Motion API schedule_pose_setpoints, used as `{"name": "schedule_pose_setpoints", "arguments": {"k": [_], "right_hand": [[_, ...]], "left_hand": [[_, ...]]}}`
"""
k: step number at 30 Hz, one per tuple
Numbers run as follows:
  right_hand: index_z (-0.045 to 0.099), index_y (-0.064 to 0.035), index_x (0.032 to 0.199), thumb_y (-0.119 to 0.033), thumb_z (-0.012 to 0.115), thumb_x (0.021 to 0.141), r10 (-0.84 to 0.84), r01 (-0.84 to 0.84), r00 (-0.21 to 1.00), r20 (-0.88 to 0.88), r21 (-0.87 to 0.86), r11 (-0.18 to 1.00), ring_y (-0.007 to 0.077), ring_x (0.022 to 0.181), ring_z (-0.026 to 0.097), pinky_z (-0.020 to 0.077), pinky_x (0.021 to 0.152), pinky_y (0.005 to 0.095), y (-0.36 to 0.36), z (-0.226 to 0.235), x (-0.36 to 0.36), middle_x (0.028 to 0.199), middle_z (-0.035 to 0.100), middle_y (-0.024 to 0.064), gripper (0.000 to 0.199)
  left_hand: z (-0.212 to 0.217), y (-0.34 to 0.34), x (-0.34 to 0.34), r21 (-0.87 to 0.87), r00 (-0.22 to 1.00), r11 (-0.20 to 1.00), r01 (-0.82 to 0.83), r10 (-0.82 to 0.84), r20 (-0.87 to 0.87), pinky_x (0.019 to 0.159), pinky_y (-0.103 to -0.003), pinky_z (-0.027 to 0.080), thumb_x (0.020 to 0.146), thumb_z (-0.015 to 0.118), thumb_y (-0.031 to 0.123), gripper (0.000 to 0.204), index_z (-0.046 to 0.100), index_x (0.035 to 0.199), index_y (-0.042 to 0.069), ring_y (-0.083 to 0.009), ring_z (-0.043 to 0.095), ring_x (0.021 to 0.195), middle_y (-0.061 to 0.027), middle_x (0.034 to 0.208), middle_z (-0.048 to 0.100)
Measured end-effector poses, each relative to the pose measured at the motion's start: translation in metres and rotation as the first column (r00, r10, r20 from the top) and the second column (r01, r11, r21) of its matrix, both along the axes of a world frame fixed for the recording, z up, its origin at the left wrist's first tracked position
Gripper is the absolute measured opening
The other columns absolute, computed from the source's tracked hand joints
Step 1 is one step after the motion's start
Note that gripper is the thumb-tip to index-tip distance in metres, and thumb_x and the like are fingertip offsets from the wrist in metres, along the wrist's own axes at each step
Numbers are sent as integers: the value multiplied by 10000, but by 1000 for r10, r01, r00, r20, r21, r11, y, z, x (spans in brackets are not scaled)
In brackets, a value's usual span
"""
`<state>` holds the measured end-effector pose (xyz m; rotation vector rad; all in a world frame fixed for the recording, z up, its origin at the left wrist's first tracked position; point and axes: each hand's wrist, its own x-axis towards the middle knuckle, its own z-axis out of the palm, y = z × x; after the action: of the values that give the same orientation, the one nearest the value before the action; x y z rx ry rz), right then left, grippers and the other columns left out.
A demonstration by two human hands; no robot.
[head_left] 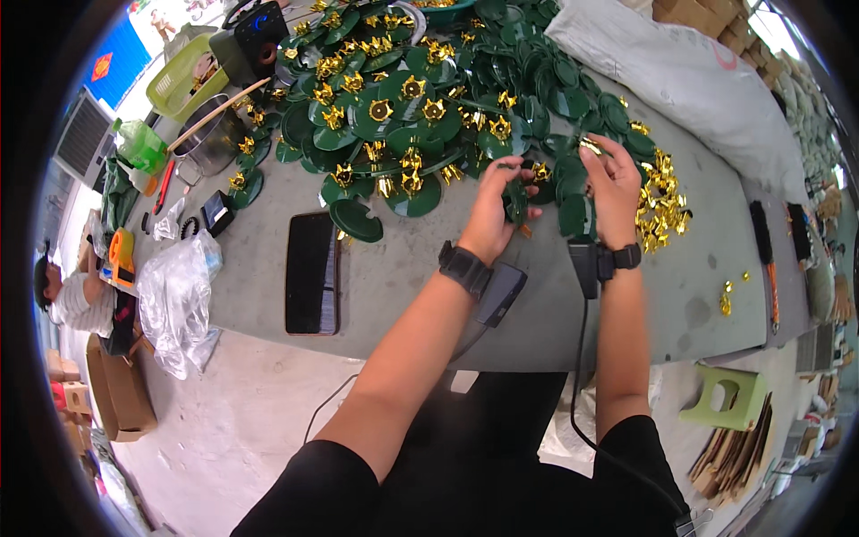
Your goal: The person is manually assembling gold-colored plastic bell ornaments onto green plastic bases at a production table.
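My left hand [490, 208] is closed on a green disc [515, 199], held on edge between thumb and fingers. Beside it, my right hand [616, 190] pinches a small gold star-shaped piece [589, 145] at its fingertips. Both hands are raised at the near side of a large heap of glossy green discs [528, 76]. Many discs on the left of the heap carry a gold star-shaped piece [380, 110] in the middle. Loose gold pieces [660, 201] lie in a pile right of my right hand. Black straps with small boxes and cables are on both wrists.
A phone [312, 273] lies on the grey table [394, 304] left of my arms. Further left are a metal pot [208, 141], a green basket [186, 80] and clear plastic bags [179, 295]. A white sack [662, 80] lies far right; a green stool [723, 394] stands below.
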<state>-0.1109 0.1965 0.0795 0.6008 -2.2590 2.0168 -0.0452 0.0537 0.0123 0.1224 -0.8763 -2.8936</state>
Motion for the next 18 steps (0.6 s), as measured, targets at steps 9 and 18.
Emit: {"name": "schedule_pose_setpoints", "arguments": {"k": [9,18], "right_hand": [[314,-13,1360,-153,564,878,270,-273,961,-62,-42,961,183,998,580,459,841,276,-28,14,-22,1188,553,180,561],[573,-234,1162,-173,620,737,-19,409,873,-487,711,573,298,1017,556,422,889,408,75,-67,-72,1150,592,86,432]], "left_hand": [[-7,-5,-1,10,997,997,70,-70,-39,721,-399,476,885,464,272,290,470,1141,137,-227,519,939,-72,1057,521],[15,5,8,148,995,985,94,-97,17,876,-536,429,850,464,233,476,374,1313,171,-295,484,1066,-83,1184,467]]}}
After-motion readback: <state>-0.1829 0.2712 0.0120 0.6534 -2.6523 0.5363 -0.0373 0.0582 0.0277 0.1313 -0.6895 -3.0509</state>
